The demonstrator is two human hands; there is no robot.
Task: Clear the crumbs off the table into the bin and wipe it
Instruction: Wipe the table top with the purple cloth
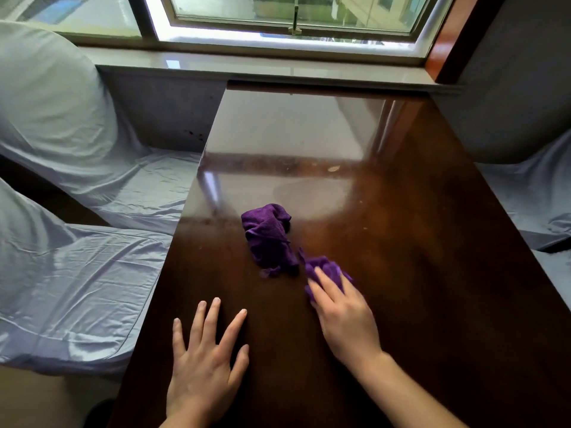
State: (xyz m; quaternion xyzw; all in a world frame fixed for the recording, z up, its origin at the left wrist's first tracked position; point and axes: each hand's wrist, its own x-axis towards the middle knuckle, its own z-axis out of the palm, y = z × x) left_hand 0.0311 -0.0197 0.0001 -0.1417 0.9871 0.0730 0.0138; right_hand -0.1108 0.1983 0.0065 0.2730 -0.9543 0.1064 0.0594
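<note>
Cloth (270,239) mid-table (401,211), edges clear

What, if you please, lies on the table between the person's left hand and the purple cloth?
Only bare tabletop: in the head view, dark wood separates the flat left hand from the purple cloth, whose near end lies under the right hand.

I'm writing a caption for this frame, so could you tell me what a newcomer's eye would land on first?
The purple cloth stands out, bunched mid-table on the glossy dark wooden table. The right hand presses on its near end, while the left hand lies flat and spread on the bare wood beside it.
</note>
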